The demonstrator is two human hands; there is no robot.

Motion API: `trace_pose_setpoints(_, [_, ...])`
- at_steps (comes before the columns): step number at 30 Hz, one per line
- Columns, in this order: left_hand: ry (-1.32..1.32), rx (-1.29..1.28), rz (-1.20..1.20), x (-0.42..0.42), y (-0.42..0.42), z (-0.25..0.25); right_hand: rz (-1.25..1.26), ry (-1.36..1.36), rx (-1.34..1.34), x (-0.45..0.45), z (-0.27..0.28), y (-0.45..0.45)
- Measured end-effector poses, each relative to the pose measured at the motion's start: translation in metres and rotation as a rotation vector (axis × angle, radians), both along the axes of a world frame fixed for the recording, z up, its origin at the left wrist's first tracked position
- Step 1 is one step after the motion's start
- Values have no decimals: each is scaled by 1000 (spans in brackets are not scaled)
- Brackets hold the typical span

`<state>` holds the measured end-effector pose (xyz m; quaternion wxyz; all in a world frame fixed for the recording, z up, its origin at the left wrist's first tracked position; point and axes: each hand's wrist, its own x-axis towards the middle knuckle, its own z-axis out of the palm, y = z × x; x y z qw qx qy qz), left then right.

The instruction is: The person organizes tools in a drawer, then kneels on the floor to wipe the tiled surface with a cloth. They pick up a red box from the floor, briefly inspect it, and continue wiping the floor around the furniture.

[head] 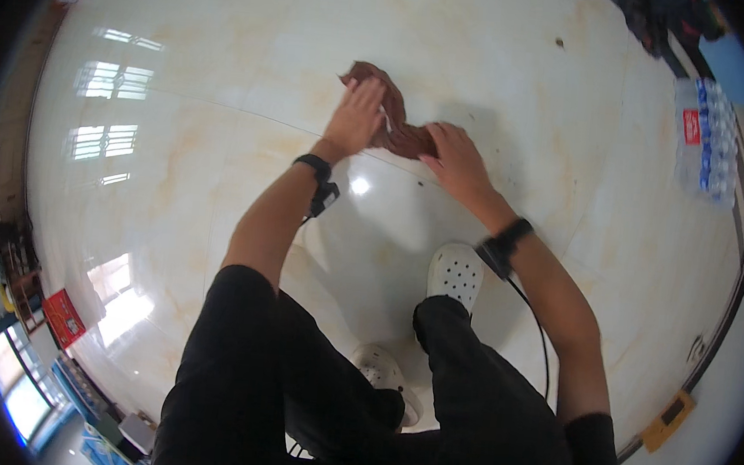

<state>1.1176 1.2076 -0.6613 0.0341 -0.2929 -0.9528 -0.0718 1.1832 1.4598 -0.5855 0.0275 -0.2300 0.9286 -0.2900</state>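
A crumpled brown cloth [402, 118] stretches in a bent strip between my two hands, above or on the glossy tiled floor [252, 177]. My left hand [358, 110] lies over the cloth's left part, fingers extended; its grip underneath is hidden. My right hand [455, 148] has its fingers and thumb closed around the cloth's right end. Each wrist carries a black strap with a small device. Whether the cloth touches the floor cannot be told.
White perforated clogs [455, 272] are on my feet below the hands. A plastic-wrapped pack of bottles [707, 141] stands at the right. A red box [64, 318] sits at the lower left. Small dark specks dot the floor, and a black cable hangs by my right arm.
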Motion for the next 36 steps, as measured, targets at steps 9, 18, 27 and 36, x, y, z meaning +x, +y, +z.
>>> trace_pose_setpoints(9, [32,65,-130,-22,2,11,-43,30,-193,2,-33,-30])
trace_pose_setpoints(18, [-307,-65,-500,74,5,19,250,-152,-97,114,-34,17])
trace_pose_setpoints(27, [-9,33,-103,38,118,21,-204,38,122,8,-35,133])
trace_pose_setpoints(36, [-235,42,-94,31,114,42,-302,-65,23,49,-11,118])
